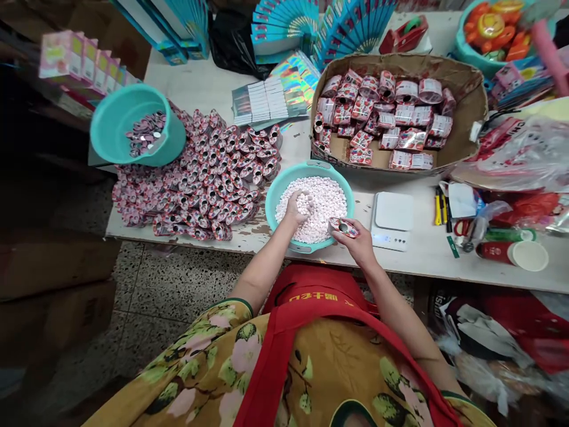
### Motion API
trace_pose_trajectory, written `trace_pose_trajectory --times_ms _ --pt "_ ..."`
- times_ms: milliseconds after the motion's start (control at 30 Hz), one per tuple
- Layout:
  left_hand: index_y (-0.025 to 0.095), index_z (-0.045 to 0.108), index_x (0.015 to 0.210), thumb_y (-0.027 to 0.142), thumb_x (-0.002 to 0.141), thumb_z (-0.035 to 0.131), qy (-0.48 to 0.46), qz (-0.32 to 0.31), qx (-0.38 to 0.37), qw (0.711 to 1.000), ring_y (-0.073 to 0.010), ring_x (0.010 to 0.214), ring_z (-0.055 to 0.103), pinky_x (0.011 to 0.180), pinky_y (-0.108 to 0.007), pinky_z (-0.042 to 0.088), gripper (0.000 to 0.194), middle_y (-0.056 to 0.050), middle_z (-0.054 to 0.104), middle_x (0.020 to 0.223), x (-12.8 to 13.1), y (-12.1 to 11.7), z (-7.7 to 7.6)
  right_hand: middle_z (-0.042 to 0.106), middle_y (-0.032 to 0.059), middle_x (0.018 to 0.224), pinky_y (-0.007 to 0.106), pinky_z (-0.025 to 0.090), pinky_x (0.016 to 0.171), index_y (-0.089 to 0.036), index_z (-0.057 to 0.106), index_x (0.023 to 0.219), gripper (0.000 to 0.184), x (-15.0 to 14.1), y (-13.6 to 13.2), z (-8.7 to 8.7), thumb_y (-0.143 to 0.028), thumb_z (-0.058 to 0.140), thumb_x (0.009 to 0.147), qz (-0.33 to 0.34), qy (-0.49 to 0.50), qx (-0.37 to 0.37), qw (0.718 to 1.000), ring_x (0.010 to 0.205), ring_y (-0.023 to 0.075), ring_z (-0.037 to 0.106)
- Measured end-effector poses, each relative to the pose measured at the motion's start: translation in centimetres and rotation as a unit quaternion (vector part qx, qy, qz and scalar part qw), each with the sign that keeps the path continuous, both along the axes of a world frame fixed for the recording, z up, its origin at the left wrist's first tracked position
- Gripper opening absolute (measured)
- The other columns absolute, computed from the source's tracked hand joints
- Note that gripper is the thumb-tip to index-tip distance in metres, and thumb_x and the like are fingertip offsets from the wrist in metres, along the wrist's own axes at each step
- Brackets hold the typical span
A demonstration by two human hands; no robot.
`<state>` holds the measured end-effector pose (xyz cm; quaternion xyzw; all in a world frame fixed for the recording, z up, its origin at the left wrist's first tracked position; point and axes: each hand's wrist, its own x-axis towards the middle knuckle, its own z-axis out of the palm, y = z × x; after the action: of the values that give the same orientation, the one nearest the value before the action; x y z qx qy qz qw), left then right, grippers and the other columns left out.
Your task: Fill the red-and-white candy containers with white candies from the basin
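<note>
My left hand [297, 207] is in the turquoise basin [272, 203], its fingers cupped around a clump of small white pellets [326, 198]. More of these pellets fill the basin below it. At the basin's right rim, my right hand [361, 244] grips a small red-and-white printed container [343, 228] with its dark opening facing up. To the left stands a large crowd of similar containers [213, 178], many showing the same dark holes. Just right of my right hand sits a white digital scale [393, 212] with a lit display.
Behind the basin, a cardboard tray [466, 107] holds several printed containers. A turquoise bucket [133, 107] with small round lids stands at the left. Yellow cutters [440, 206], a paper cup [527, 255] and plastic bags [528, 148] lie at the right. Blue fanned packets [284, 24] line the back.
</note>
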<state>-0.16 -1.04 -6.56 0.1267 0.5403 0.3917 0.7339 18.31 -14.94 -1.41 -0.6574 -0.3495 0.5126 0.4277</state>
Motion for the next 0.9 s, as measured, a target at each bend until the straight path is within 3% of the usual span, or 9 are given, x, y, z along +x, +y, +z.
trace_pose_trajectory --times_ms 100,200,367,567,733,900 --pt "0.020 0.050 0.076 0.045 0.081 0.064 -0.083 -0.019 -0.011 0.996 -0.0072 0.045 0.046 0.040 -0.019 0.031 0.029 0.002 0.050 0.061 0.1 0.3 1.0 0.076 0.0074 0.104 0.036 0.056 0.087 -0.017 0.073 0.109 0.061 -1.9 1.5 -0.2 -0.050 0.085 0.059 -0.008 -0.046 0.011 0.999 0.092 0.0230 0.070" --pt "0.019 0.051 0.077 0.048 0.082 0.065 -0.149 -0.021 0.031 0.988 -0.0062 0.044 0.047 0.041 -0.018 0.032 0.032 0.003 0.050 0.060 0.3 0.0 3.0 0.076 0.0067 0.104 0.037 0.054 0.092 -0.018 0.074 0.106 0.053 -3.9 3.0 -0.8 -0.048 0.081 0.063 0.019 -0.103 0.034 0.994 0.094 0.0239 0.070" --pt "0.018 0.052 0.073 0.049 0.083 0.066 -0.098 -0.016 0.133 0.986 -0.0093 0.054 0.057 0.051 -0.020 0.044 0.035 0.002 0.053 0.064 1.1 -1.0 5.6 0.076 0.0063 0.112 0.038 0.052 0.097 -0.018 0.072 0.113 0.048 -7.2 5.2 -1.8 -0.034 0.071 0.068 0.051 -0.167 0.045 0.984 0.104 0.0264 0.070" --pt "0.019 0.049 0.072 0.039 0.084 0.070 -0.008 0.006 0.189 0.982 -0.0084 0.052 0.053 0.053 -0.022 0.043 0.031 0.003 0.053 0.067 1.1 -0.6 4.9 0.076 0.0062 0.108 0.040 0.053 0.093 -0.018 0.073 0.110 0.044 -8.7 6.4 -1.8 -0.031 0.071 0.068 0.048 -0.223 0.012 0.974 0.100 0.0283 0.070" --pt "0.019 0.048 0.070 0.051 0.082 0.074 0.031 0.031 0.189 0.981 -0.0064 0.051 0.050 0.051 -0.020 0.039 0.042 0.005 0.048 0.063 0.9 0.3 4.4 0.076 0.0068 0.110 0.040 0.053 0.095 -0.020 0.073 0.109 0.043 -9.2 6.6 -1.5 -0.033 0.073 0.068 0.034 -0.234 0.008 0.972 0.103 0.0283 0.069" --pt "0.019 0.049 0.072 0.058 0.079 0.075 0.032 0.008 0.185 0.982 -0.0066 0.049 0.048 0.051 -0.021 0.038 0.047 0.006 0.048 0.060 1.1 0.8 4.3 0.076 0.0057 0.105 0.038 0.054 0.089 -0.020 0.074 0.108 0.042 -9.4 6.8 -0.9 -0.030 0.072 0.067 0.028 -0.246 -0.003 0.969 0.096 0.0270 0.069"
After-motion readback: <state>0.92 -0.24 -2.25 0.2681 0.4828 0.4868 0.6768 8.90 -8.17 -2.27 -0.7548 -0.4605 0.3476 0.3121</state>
